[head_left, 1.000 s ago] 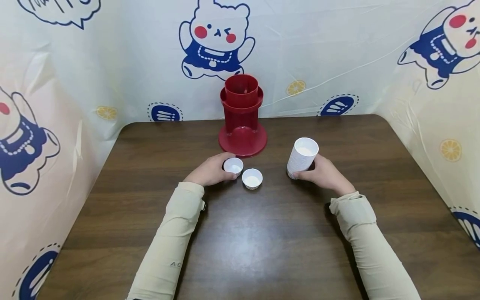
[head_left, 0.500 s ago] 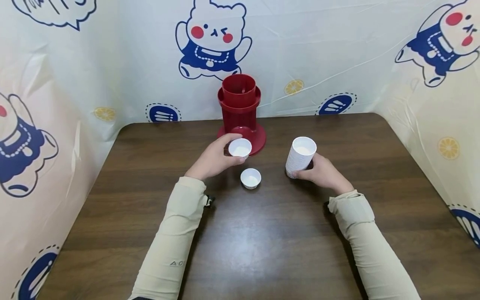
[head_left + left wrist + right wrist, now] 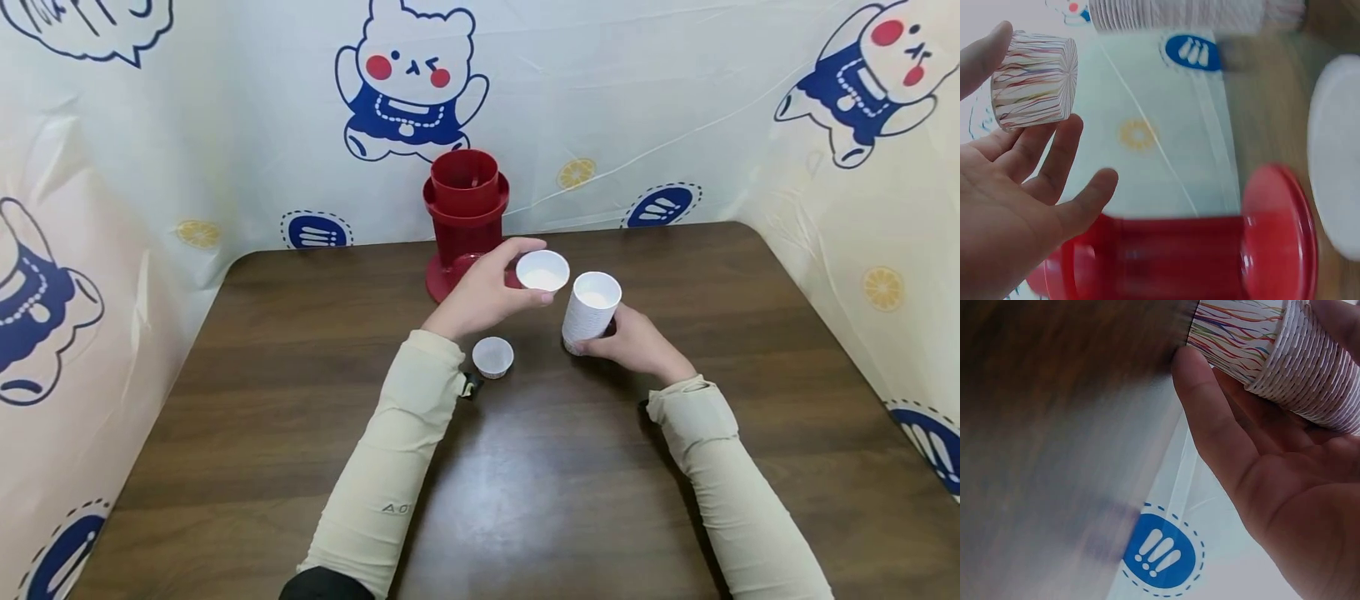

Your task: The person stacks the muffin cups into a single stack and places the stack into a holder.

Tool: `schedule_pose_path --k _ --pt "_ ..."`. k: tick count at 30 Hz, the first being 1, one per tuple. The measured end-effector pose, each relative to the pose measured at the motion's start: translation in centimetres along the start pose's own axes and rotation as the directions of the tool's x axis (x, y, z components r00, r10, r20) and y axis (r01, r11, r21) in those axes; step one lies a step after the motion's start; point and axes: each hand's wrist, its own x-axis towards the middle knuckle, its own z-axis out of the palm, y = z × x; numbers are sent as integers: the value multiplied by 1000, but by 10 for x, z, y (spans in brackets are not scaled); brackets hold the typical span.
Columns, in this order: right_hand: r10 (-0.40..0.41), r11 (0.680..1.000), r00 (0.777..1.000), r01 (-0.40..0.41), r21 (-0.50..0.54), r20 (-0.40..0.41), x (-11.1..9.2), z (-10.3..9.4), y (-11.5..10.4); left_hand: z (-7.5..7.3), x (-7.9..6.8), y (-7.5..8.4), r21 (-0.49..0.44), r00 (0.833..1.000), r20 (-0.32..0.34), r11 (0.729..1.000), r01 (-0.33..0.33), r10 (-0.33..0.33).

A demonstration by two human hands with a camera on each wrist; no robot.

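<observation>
My left hand [image 3: 491, 287] pinches a small white paper cup [image 3: 543, 272] by its sides, raised above the table just left of the stack. Coloured wavy stripes run along that paper cup [image 3: 1036, 80] in the left wrist view. My right hand [image 3: 637, 340] grips a tall stack of nested paper cups [image 3: 591, 312] low down, thumb on the near side. In the right wrist view the stack [image 3: 1310, 369] shows many rims and the striped lowest cup. Another paper cup [image 3: 492, 357] stands upright on the table by my left wrist.
A red cylindrical holder [image 3: 467, 208] on a round base stands at the table's back edge, partly behind my left hand. The brown wooden table [image 3: 570, 475] meets a printed curtain [image 3: 645, 92] at the back and sides.
My left hand has lifted one paper cup off the table and carried it right, up beside the stack. My right hand keeps its hold on the stack. The view has shifted slightly.
</observation>
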Motion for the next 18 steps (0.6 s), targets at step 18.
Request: schedule_pose_path --k 18 --pt "-21 1000 1000 21 5 9 -2 -2 -3 42 37 15 -3 996 90 1000 -9 9"
